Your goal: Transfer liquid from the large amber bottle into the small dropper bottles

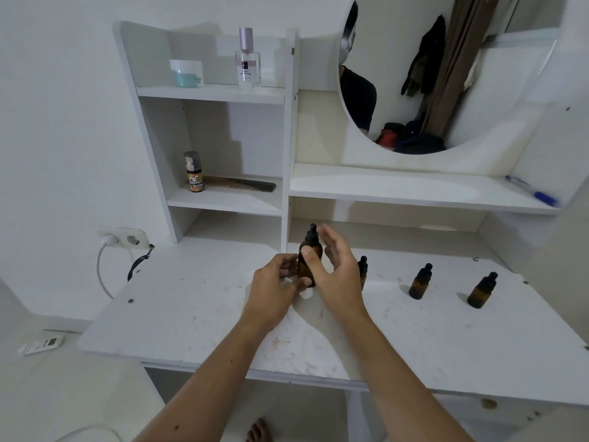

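The large amber bottle (310, 250), with a black dropper cap, stands upright on the white desk (197, 314) at its middle. My left hand (274, 290) wraps its lower part, with a small white scrap (306, 294) under the fingers. My right hand (339, 275) cups the bottle from the right, thumb pressed on its front and fingers stretched out behind it. Three small amber dropper bottles, all capped, stand to the right: one (362, 267) half hidden behind my right hand, a second (420, 282) and a third (481, 290) farther right.
White shelves at the back left hold a perfume bottle (249, 59), a jar (187, 73), a small pump bottle (193, 172) and a comb (242, 185). A blue pen (532, 191) lies on the ledge under the round mirror (414, 74). A wall socket with a cable (124, 240) is on the left.
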Available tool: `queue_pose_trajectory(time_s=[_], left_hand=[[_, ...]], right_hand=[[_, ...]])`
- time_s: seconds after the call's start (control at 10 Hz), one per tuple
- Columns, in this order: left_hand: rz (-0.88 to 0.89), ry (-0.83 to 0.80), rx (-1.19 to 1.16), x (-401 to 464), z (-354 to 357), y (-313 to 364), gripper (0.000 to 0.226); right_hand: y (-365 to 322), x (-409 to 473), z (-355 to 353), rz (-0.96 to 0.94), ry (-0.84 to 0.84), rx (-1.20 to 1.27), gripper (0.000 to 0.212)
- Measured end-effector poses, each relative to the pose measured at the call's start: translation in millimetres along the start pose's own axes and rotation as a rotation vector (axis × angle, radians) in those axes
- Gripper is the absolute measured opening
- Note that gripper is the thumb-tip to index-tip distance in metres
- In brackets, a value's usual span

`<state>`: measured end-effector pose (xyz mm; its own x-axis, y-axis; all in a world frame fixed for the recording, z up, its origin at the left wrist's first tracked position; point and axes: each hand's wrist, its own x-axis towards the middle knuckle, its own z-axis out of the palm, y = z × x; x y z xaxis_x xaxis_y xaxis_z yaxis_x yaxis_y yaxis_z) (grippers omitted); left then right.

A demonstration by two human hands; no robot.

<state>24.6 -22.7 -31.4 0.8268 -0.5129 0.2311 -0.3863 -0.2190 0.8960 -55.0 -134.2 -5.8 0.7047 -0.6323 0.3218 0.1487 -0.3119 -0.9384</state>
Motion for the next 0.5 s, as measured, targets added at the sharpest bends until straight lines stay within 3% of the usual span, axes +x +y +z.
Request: queue_pose_trajectory(time_s=[0.1, 0.2, 0.3, 0.5], left_hand=[[-0.014, 0.011, -0.004, -5.0, -2.8, 3.9, 0.051], [-0.020, 0.019, 0.137, -15.8, -7.3, 5.1, 0.051], [-0.061, -0.049, 0.353, -33.1, -16.7, 3.7, 0.056], [0.046, -0.268, 0.836, -63.1, -38.5, -2.2, 0.069]], right_hand=[[-5.7, -24.8, -4.7, 0.057, -0.078, -0.083, 0.066], [-8.7, -51.9, -9.1, 0.073, -0.151, -0.227, 0.070], [-10.9, -68.3, -15.4, 0.076, -0.177, -0.422, 0.076], [1.0, -85.7, -30.7, 0.060, -0.314, -0.888, 0.083]])
